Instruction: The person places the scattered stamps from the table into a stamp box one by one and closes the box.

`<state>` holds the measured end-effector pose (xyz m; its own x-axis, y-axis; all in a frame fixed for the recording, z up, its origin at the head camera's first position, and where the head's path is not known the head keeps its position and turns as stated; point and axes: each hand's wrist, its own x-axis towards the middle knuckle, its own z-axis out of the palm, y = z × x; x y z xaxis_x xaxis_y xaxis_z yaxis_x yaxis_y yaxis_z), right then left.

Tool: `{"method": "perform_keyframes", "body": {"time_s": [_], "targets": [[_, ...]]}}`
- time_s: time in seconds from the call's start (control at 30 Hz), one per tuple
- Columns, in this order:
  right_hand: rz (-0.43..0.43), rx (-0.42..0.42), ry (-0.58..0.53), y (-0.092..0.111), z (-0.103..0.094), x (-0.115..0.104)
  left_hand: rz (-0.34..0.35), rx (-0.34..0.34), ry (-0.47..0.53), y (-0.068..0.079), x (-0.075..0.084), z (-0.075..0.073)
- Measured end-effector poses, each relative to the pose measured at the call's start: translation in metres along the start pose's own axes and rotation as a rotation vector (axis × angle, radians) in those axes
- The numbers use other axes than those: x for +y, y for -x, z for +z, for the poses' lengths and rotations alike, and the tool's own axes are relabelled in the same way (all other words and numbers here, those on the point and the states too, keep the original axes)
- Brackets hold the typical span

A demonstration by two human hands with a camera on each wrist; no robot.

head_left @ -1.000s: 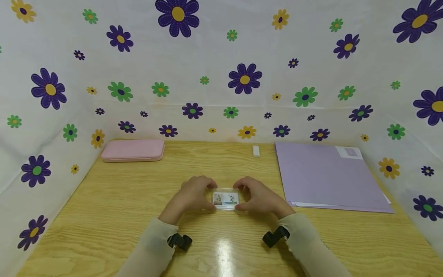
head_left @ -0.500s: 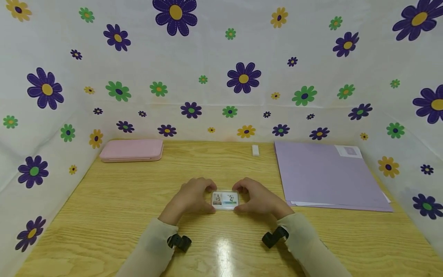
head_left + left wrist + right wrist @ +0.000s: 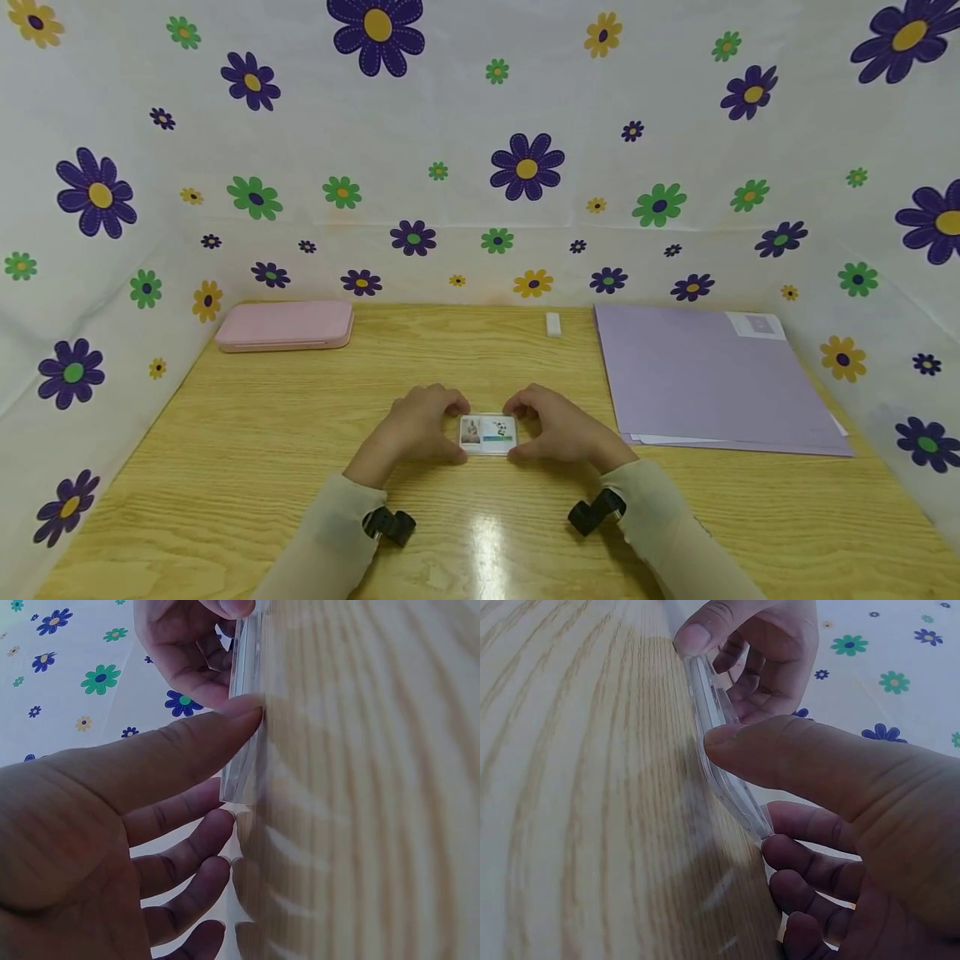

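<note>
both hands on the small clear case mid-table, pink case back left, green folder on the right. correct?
One thing is off: the folder on the right is purple, not green, as the head view shows. The rest holds: the left hand and right hand both grip the small clear case mid-table, and the pink case lies back left.

We saw the pale wooden worktop [image 3: 247,433] lying bare on our left, open between the left hand [image 3: 415,429] and the flat pink rectangular case [image 3: 285,324] at the far left corner. On our right, the large lilac paper folder [image 3: 705,379] lay just beside the right hand [image 3: 561,430], narrowing the way there. A small white block [image 3: 553,324] sat near the back edge. Flower-printed white cloth walls [image 3: 480,167] closed off the back and both sides.
</note>
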<state>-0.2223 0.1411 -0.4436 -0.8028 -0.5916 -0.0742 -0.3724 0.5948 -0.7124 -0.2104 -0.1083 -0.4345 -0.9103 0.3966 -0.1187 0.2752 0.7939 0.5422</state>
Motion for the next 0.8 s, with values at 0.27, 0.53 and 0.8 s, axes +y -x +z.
{"method": "perform_keyframes", "body": {"time_s": [0.27, 0.53, 0.8], "targets": [[0.013, 0.001, 0.008, -0.001, 0.001, 0.002, 0.005, 0.002, 0.002, 0.000, -0.001, 0.000], [0.033, 0.010, 0.052, -0.001, 0.003, -0.003, -0.020, 0.016, -0.116, 0.001, 0.008, -0.003], [0.077, -0.011, 0.036, -0.001, 0.001, -0.001, -0.027, -0.017, -0.085, 0.001, 0.010, -0.004]]}}
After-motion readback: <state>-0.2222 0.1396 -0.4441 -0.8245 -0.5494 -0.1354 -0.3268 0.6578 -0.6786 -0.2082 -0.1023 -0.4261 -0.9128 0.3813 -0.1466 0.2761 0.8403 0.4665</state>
